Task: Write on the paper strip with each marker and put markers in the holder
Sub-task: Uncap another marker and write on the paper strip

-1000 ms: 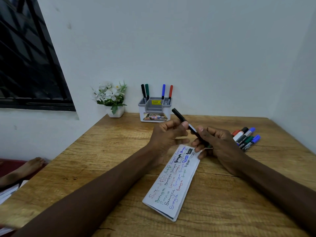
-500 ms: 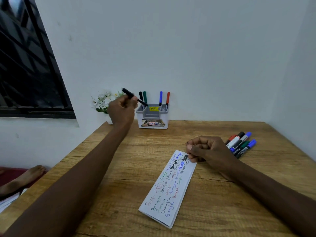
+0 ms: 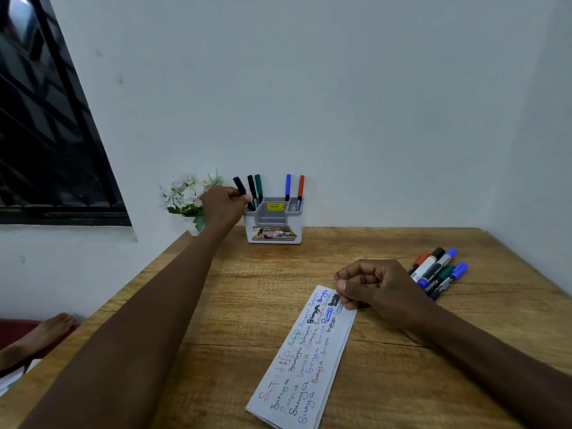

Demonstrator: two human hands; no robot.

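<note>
My left hand (image 3: 223, 205) reaches to the grey and white holder (image 3: 275, 224) at the back of the wooden table and grips a black marker (image 3: 242, 192), whose lower end is in the holder's left slot. A black, a green, a blue and a red marker stand in the holder. My right hand (image 3: 370, 289) is a closed fist resting on the far end of the white paper strip (image 3: 305, 357), which is covered with coloured handwriting. A cluster of thick markers (image 3: 437, 272) lies on the table just right of my right hand.
A small white pot of white flowers (image 3: 185, 196) stands left of the holder, partly behind my left hand. White walls close the table at the back and right. A dark window is at the left, and a person's bare foot (image 3: 37, 335) shows below the table's left edge.
My left hand took the black marker from between both hands, carried it to the holder and lowered its end into the left slot. My right hand closed into a fist on the strip's end.
</note>
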